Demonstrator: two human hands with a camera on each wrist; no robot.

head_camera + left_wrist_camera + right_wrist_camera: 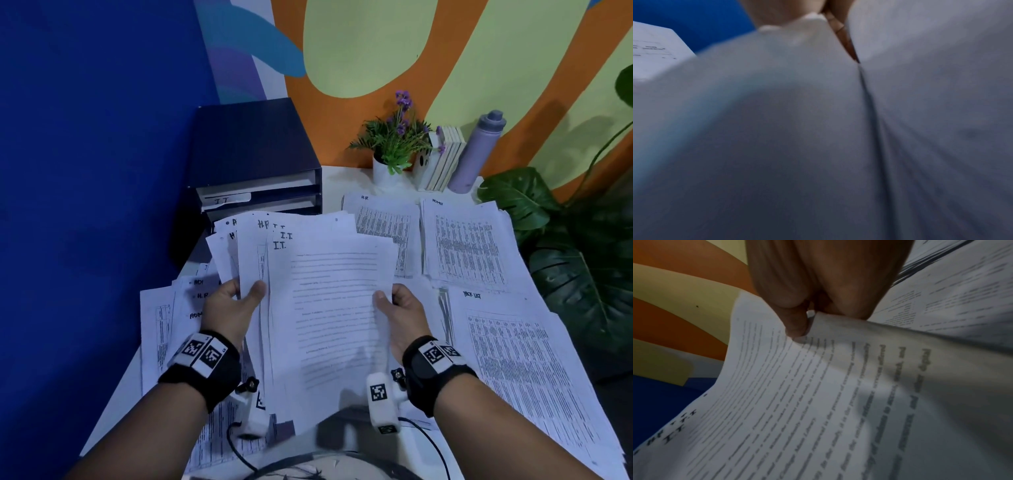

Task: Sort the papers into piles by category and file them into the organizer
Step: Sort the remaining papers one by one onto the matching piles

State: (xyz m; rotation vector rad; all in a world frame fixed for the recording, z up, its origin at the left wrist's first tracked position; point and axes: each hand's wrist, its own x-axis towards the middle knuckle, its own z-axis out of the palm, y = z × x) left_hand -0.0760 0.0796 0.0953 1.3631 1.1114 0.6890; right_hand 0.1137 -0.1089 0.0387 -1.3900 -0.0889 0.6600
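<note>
Both hands — left hand (233, 305), right hand (399, 308) — pinch fanned papers (329, 308); sheets hide fingers.

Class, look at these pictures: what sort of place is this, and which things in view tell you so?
Probably an office desk: a file organizer with a tray labelled I.T., piles of printed papers marked H.R. and Admin, and a potted plant.
</note>
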